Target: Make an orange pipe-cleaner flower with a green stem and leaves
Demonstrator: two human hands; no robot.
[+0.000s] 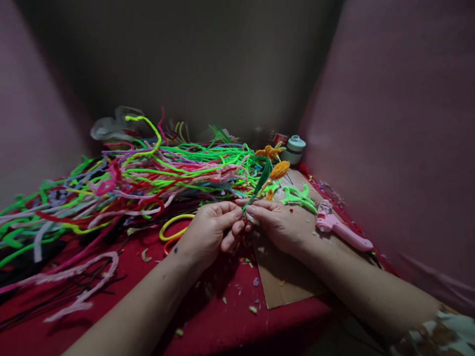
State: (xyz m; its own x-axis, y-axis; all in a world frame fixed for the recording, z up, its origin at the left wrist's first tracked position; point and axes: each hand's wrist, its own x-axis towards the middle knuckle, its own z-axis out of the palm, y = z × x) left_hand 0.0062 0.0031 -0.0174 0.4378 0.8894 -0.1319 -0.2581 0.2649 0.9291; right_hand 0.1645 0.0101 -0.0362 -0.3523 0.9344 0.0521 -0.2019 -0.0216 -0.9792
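Both hands meet over the front of the table, fingertips pinched round the stem of a pipe-cleaner flower [279, 171]. It has a fuzzy orange head and a long dark green leaf [262, 178], and it leans up and to the right. My left hand [218, 225] is closed on the lower stem, its other fingers curled beneath. My right hand [272, 217] pinches the stem just beside it, thumb on top. The bottom end of the stem is hidden by the fingers. Behind the flower lies another orange pipe-cleaner flower [270, 152] with open petals.
A big heap of colored pipe cleaners [178, 168] covers the back and left. Yellow-handled scissors [174, 227] lie by my left hand. A pink glue gun [343, 227] rests at right on a cardboard sheet [285, 282]. A pale bottle [295, 148] stands behind. Scraps dot the red tablecloth [208, 306].
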